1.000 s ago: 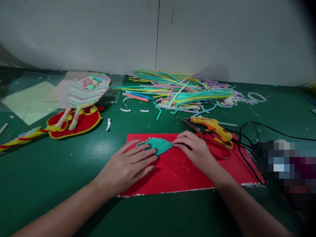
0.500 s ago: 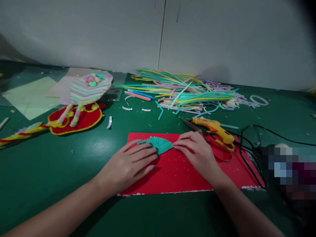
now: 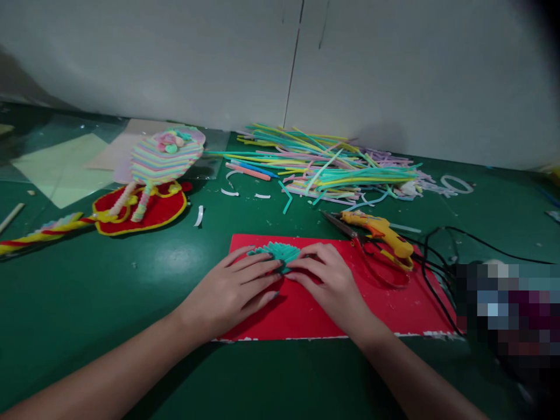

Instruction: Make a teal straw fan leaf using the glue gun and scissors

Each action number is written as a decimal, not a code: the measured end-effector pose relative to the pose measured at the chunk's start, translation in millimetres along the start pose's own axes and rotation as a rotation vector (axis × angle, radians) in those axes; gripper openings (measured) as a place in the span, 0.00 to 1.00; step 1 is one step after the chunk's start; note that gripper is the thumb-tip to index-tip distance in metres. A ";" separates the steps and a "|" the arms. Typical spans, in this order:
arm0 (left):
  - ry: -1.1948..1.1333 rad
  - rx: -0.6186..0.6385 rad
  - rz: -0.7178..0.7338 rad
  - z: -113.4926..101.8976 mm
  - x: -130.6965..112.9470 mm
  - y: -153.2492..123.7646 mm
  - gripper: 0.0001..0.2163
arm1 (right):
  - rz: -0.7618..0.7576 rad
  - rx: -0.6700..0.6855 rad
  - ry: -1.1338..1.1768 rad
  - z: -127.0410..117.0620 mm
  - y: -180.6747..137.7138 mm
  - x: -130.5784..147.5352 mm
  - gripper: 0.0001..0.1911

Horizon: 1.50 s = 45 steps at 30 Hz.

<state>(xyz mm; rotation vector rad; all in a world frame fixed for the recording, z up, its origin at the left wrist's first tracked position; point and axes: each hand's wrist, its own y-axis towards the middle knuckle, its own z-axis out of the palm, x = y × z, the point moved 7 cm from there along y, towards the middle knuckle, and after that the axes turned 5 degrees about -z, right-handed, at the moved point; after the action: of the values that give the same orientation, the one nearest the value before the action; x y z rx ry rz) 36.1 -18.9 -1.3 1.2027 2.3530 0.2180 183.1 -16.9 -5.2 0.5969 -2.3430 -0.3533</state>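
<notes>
A teal leaf-shaped piece made of glued strips (image 3: 276, 252) lies on a red sheet (image 3: 385, 303) on the green table. My left hand (image 3: 230, 291) rests flat on the sheet, fingers stretched out onto the leaf's left part. My right hand (image 3: 326, 280) lies over the leaf's right end, fingers extended and pressing down on it. The two hands' fingertips nearly meet over the teal piece, hiding its lower half.
A yellow-orange glue gun (image 3: 380, 230) and red-handled scissors (image 3: 376, 262) lie on the sheet's right part, black cables (image 3: 437, 256) beside them. A heap of coloured strips (image 3: 324, 166) lies behind. A striped craft figure (image 3: 161, 160) on a red base (image 3: 153, 213) stands at left.
My right hand has slid left over the teal leaf, now covering its right end. My left hand stays in place. The camera has shifted slightly.
</notes>
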 end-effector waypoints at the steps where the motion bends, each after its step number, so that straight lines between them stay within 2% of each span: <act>1: -0.006 0.003 -0.003 0.0 0.1 0.2 0.12 | -0.001 0.005 -0.007 0.3 0.4 0.3 0.06; 7: 0.012 -0.011 -0.028 -0.3 2.3 -1.9 0.11 | 0.004 0.008 -0.002 3.5 5.5 3.5 0.04; 14: 0.014 -0.061 -0.034 0.1 2.1 -2.6 0.10 | 0.051 -0.039 0.148 5.9 9.7 -2.0 0.03; 18: 0.038 -0.066 -0.016 -1.8 -0.2 -1.3 0.10 | 0.130 -0.139 0.175 -6.9 8.7 -10.2 0.04; 24: 0.063 -0.064 -0.001 -5.1 -1.2 -1.7 0.11 | 0.209 -0.308 0.219 -41.1 5.0 -25.1 0.04; 28: 0.088 -0.070 0.024 -6.2 0.3 -3.2 0.10 | 0.292 -0.398 0.294 -60.1 1.5 -41.7 0.13; 30: 0.100 -0.077 0.029 -7.3 2.4 -3.9 0.11 | 0.337 -0.456 0.340 -64.6 -0.3 -49.7 0.13; 32: 0.099 -0.084 0.027 -8.6 5.0 -4.3 0.11 | 0.404 -0.516 0.398 -64.4 -2.7 -57.5 0.09; 34: 0.087 -0.087 0.017 -9.6 7.9 -4.2 0.11 | 0.452 -0.531 0.431 -60.0 -3.5 -61.0 0.10; 39: 0.040 -0.078 -0.031 -10.1 14.6 -3.8 0.11 | 0.452 -0.472 0.414 -52.3 -1.2 -56.9 0.10; 43: -0.012 -0.107 -0.059 -13.4 16.9 -3.9 0.12 | 0.416 -0.516 0.299 -66.0 -3.6 -57.8 0.10; 45: -0.040 -0.137 -0.092 -16.8 19.2 -3.1 0.11 | 0.376 -0.536 0.218 -76.1 -4.7 -57.8 0.13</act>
<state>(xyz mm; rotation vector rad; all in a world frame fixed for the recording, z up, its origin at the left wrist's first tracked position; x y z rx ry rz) 16.1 -4.1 5.6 1.0231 2.3114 0.3157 274.5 1.7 16.4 -0.0616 -1.9751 -0.6692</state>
